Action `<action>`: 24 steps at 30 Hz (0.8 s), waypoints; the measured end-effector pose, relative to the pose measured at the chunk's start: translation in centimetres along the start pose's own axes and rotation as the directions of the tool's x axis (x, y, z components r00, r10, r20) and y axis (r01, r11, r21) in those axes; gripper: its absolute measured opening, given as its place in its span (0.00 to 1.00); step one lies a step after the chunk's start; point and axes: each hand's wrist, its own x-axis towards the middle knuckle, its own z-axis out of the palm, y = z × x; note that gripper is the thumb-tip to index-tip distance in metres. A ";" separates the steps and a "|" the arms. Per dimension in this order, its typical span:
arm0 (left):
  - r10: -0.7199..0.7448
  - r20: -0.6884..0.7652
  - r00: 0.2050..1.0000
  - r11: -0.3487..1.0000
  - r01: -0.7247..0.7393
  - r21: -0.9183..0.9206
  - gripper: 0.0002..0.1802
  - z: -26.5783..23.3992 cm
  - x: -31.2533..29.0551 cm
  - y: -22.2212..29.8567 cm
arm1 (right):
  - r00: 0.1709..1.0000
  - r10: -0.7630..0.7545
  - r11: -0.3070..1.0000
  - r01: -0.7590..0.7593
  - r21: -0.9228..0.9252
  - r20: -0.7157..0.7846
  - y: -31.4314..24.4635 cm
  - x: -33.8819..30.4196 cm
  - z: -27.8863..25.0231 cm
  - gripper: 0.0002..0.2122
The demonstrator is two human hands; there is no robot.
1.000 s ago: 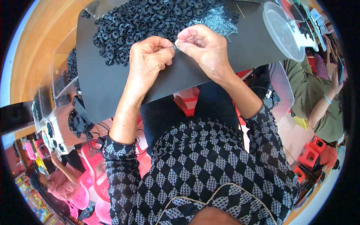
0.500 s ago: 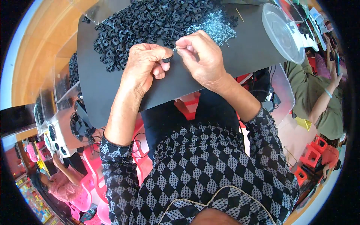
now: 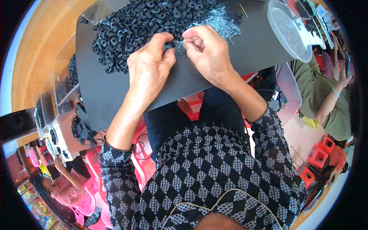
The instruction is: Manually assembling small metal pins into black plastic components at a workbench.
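Observation:
A big heap of small black plastic pieces (image 3: 130, 38) covers the far side of the dark table (image 3: 103, 92). Against its right side lies a pile of tiny silvery coil-like pieces (image 3: 220, 25), probably springs. My left hand (image 3: 149, 63) is at the near edge of the black heap, thumb and forefinger apart, a black piece showing in the gap. Close beside it, my right hand (image 3: 209, 53) pinches with thumb and forefinger; what is between the tips is too small to make out. A few loose silvery bits (image 3: 180, 48) lie between the hands.
A round clear plastic lid or tray (image 3: 289, 30) lies at the table's right edge. A thin wooden stick (image 3: 244, 11) rests beyond the silvery pile. Clear bins (image 3: 63, 90) stand to the left. A person in green (image 3: 322, 92) sits at the right.
My left hand has moved forward toward the heap, and its fingers have parted from the black piece they held. My right hand has shifted slightly forward, still pinching.

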 end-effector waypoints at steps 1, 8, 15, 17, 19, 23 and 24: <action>0.099 -0.005 0.995 0.993 -0.098 0.058 0.13 0.2 0.0 -0.3 | 0.999 0.039 0.999 -0.039 0.013 0.001 0.0 0.1 0.0 0.09; 0.361 0.019 0.932 0.854 -0.339 0.396 0.12 1.4 0.4 -1.2 | 0.972 0.222 0.964 -0.230 0.132 0.072 -0.1 -0.3 0.4 0.07; 0.355 0.063 0.933 0.909 -0.360 0.209 0.05 0.7 0.8 -2.0 | 0.968 0.217 0.963 -0.233 0.133 0.125 -0.2 -0.4 0.5 0.08; 0.068 0.206 0.976 0.997 -0.059 -0.050 0.08 -0.3 1.4 -2.0 | 0.990 0.081 0.994 -0.088 0.061 0.113 0.2 -0.5 0.3 0.08; -0.108 0.323 0.940 0.991 0.129 -0.042 0.11 -1.0 2.1 -2.0 | 0.973 -0.147 0.977 0.170 -0.125 0.175 0.2 -0.5 -0.1 0.10; -0.052 0.327 0.944 0.994 0.016 0.112 0.13 -0.9 1.8 -1.3 | 0.957 -0.187 0.958 0.228 -0.174 0.222 0.6 -0.9 -0.7 0.10; -0.055 0.327 0.943 0.993 0.019 0.113 0.13 -1.0 1.5 -1.2 | 0.959 -0.175 0.956 0.220 -0.196 0.223 0.7 -0.9 -0.9 0.10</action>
